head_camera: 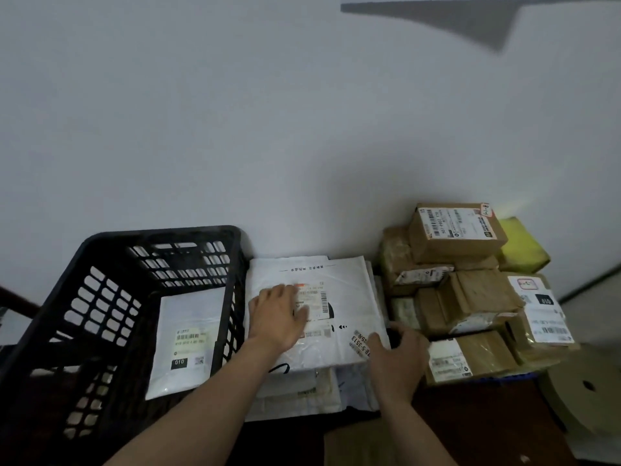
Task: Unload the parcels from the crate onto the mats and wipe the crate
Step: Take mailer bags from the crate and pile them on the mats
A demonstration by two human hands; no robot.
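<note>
A black slotted plastic crate (77, 317) stands at the left against the wall. One white mailer bag (188, 341) with a barcode label leans inside it. To its right lies a stack of white mailer bags; the top white bag (339, 284) is flat. My left hand (280, 316) lies flat on that bag, fingers straight over its label. My right hand (398, 359) rests at the bag's right edge, fingers spread and slightly bent, next to the cardboard boxes.
A pile of brown cardboard parcels (470, 297) fills the right side, with a yellow-green package (522, 247) behind it. A roll of tape (584, 395) lies at the lower right. A white wall runs close behind everything.
</note>
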